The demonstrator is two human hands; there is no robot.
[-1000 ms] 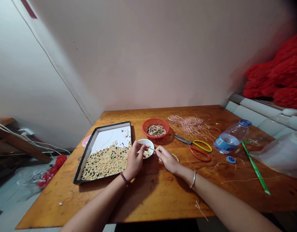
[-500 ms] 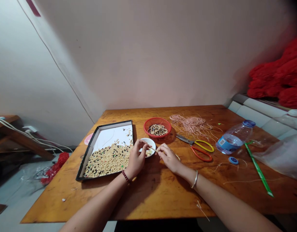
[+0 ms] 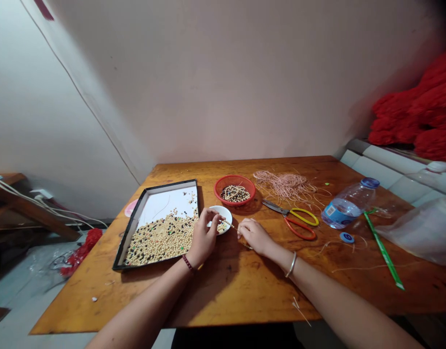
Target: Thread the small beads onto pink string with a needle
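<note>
A short string of pale beads (image 3: 228, 223) runs between my two hands over the table. My left hand (image 3: 204, 235) pinches one end of it with thumb and fingertips, beside the white dish (image 3: 223, 211), which holds loose beads and is partly covered by that hand. My right hand (image 3: 256, 236) is closed on the other end, and a few strung beads show under its fingers. Left of my hands, a shallow black-edged box (image 3: 157, 201) holds many cream beads mixed with dark and some green ones. Behind the dish stands a red basket (image 3: 235, 180) of strung beads.
Scissors (image 3: 293, 217) with yellow and orange handles lie right of the basket, near a tangle of pink cord (image 3: 284, 185). Farther right are a water bottle (image 3: 348, 206), its blue cap (image 3: 346, 237), a green strip (image 3: 384, 252) and a clear plastic bag (image 3: 422, 230).
My right hand has moved slightly away from my left hand and its fingers have curled in more. A longer stretch of the bead string shows between them. The view has shifted slightly.
</note>
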